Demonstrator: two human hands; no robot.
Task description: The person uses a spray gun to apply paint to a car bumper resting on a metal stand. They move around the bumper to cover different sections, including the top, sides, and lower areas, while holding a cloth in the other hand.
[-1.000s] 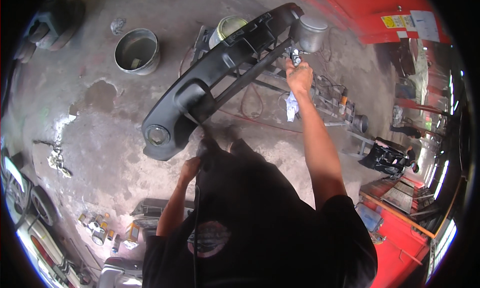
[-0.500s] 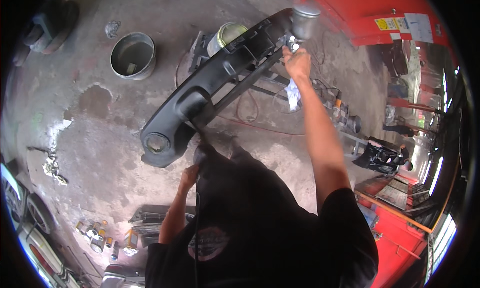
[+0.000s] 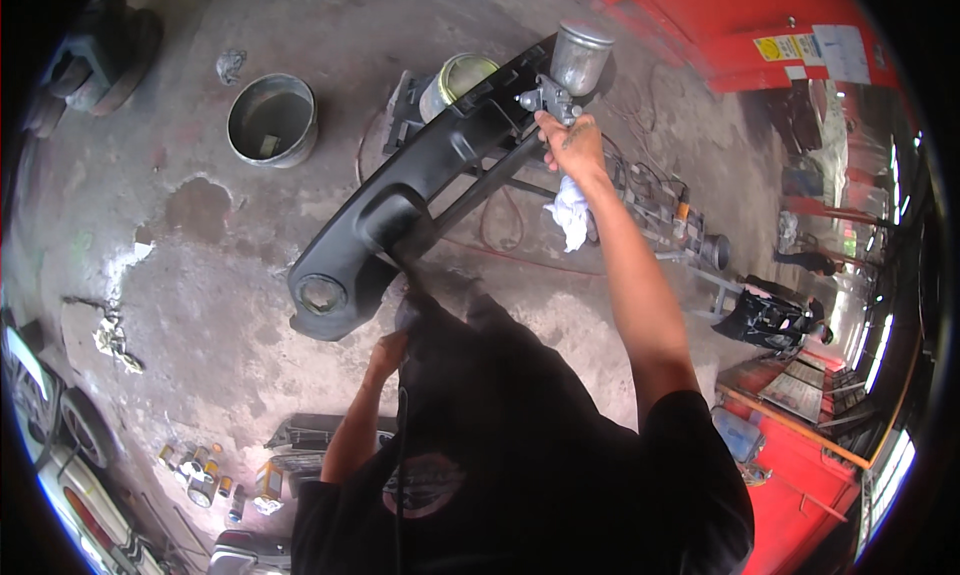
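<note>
My right hand (image 3: 572,150) is wrapped around a spray gun (image 3: 548,99) with a silver metal cup (image 3: 583,57) on top. The gun is held over the far right part of a black car bumper (image 3: 395,220), which runs diagonally from near left to far right. A crumpled white cloth (image 3: 570,215) hangs below my right wrist. My left hand (image 3: 388,355) is low beside my dark trousers, near the bumper's near end; its fingers are hidden against the clothing. A round opening (image 3: 322,294) shows at that end of the bumper.
A grey bucket (image 3: 272,120) stands left of the bumper, and a paint-streaked pail (image 3: 462,78) behind it. A red hose (image 3: 490,243) lies on the floor. Several cans (image 3: 203,487) are at lower left. Red panels (image 3: 690,25) are at far right; a person (image 3: 815,320) is off to the right.
My right hand has brought the spray gun left and nearer along the bumper, and the gun now shows more clearly. The white cloth has swung left. My left hand stays low at my side.
</note>
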